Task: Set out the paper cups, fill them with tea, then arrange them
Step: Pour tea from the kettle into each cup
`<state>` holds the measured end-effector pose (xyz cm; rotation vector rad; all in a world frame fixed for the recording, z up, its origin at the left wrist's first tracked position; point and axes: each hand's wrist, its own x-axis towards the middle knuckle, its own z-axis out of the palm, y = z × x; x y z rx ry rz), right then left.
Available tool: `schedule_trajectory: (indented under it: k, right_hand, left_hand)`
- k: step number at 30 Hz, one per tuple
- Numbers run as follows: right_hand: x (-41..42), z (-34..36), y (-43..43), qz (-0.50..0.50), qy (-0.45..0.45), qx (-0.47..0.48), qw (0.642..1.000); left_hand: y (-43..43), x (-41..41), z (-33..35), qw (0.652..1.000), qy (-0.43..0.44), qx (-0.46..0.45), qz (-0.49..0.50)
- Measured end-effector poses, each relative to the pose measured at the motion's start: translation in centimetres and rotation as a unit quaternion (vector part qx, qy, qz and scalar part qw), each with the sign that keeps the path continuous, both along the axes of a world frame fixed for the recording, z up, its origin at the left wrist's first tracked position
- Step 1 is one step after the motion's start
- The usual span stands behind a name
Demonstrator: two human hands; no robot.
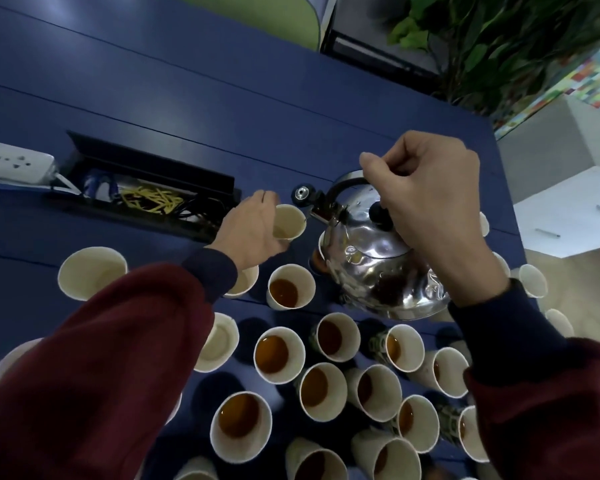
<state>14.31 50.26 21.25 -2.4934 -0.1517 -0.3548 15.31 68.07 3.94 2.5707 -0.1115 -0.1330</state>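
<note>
Two hands in view, both busy. Left hand (253, 230) curls round the side of a paper cup (288, 221) just past frame centre toward 12 o'clock. Only a thin pale layer shows in its bottom. Can't tell if the cup sits on the blue table (187, 98) or is lifted.

Right hand (426, 199) is fisted on the black handle of the steel kettle (371, 268), at 3 o'clock of that cup. The kettle is tilted with its spout toward 10 o'clock. The spout tip is just beside the cup rim and the whistle cap (303, 194) is flipped open.

Roughly a dozen filled cups (272, 355) with amber tea are packed close together from 6 to 4 o'clock of frame, under and below the kettle. Pale-bottomed cups (92, 271) sit at 8–9 o'clock, several partly hidden by the dark red left sleeve (118, 358). More cups (534, 280) are at 3 o'clock, by the table edge; contents not visible.

At 10 o'clock is an open cable tray (146, 188) recessed in the table, with a white power strip (11, 161) just beside it toward 9. Plant (499, 39) at 1 o'clock, white cabinet (568, 216) at 3, both off the table.
</note>
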Motion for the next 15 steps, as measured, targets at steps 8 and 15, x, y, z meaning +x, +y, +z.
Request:
schedule_trajectory:
  k: [8,15]
  right_hand:
    - [0.1,0.2,1.1,0.013,0.013,-0.023,1.0]
    - [0.1,0.1,1.3,0.01,0.013,-0.027,0.999]
  left_hand:
    - [-0.1,-0.4,0.8,1.0,-0.001,-0.021,0.011]
    - [0.5,-0.5,0.6,0.999,0.005,-0.027,0.02]
